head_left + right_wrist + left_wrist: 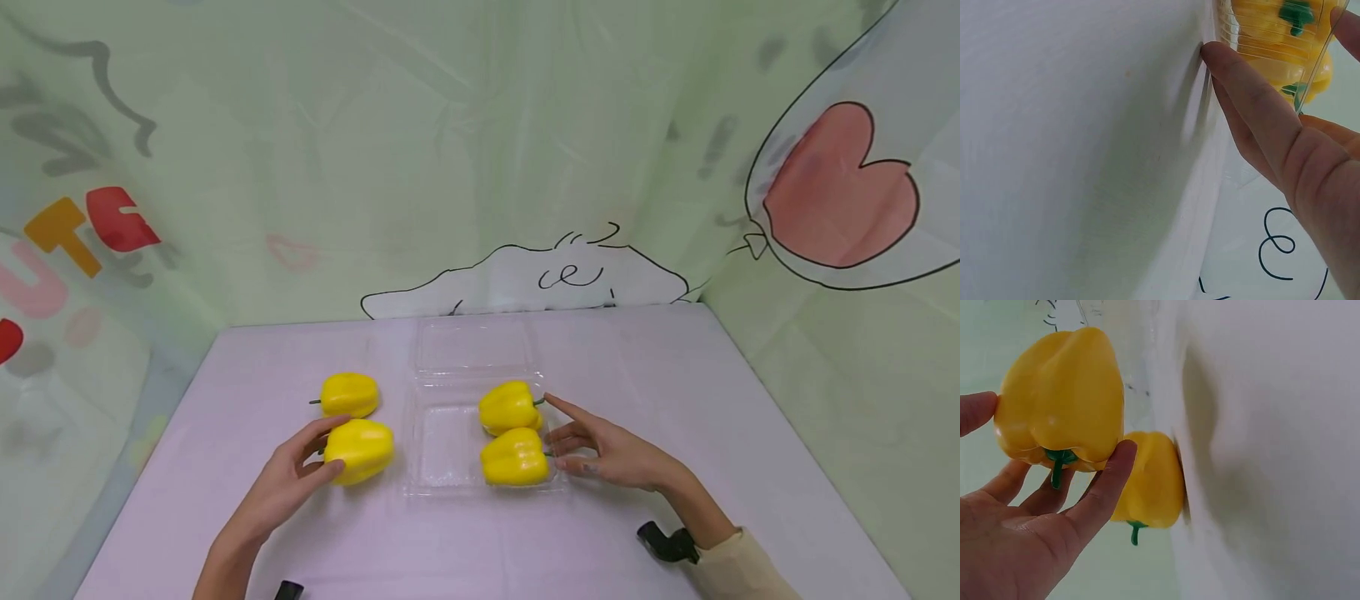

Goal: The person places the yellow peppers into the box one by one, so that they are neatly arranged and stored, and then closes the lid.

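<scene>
My left hand (281, 475) grips a yellow bell pepper (360, 452), thumb on one side and fingers on the other. In the left wrist view its green stem points toward the palm. Behind it, another yellow bell pepper (349, 394) lies on the table. A clear plastic clamshell box (448, 446) sits to the right with its lid (472, 343) folded back. In its right half are two bell peppers, a rear one (508, 407) and a front one (514, 457). My right hand (626, 454) rests at the box's right side, fingers extended, thumb at the rim.
A pale lilac cloth covers the table (697, 400). Light green printed curtains (480, 150) enclose the back and both sides. Black wrist-camera mounts (666, 542) show at my forearms near the table's front.
</scene>
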`<state>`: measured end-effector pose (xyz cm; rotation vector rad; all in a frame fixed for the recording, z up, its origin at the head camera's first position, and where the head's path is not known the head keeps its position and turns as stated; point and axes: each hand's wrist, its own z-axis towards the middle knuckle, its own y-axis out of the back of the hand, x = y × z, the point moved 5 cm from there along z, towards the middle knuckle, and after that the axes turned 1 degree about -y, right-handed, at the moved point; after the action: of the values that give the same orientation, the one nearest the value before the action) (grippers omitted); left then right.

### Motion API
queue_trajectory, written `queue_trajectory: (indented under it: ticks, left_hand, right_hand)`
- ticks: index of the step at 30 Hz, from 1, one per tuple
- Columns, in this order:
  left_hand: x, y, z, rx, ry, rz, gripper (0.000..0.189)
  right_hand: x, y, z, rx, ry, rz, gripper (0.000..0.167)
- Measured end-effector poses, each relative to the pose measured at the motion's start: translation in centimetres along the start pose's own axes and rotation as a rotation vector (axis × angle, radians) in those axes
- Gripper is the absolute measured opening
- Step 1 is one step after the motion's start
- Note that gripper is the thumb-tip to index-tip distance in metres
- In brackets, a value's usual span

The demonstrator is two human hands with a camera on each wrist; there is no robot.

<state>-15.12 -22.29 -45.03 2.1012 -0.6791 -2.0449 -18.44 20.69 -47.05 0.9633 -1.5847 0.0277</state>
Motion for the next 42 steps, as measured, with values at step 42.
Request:
queue_trajectory:
  ticks: [42]
  left_hand:
    - [-4.5,-5.5,1.6,0.087,-0.201,0.035,0.058]
  right_hand:
    - [0.0,0.2,0.1,-0.008,-0.025,-0.022,0.095]
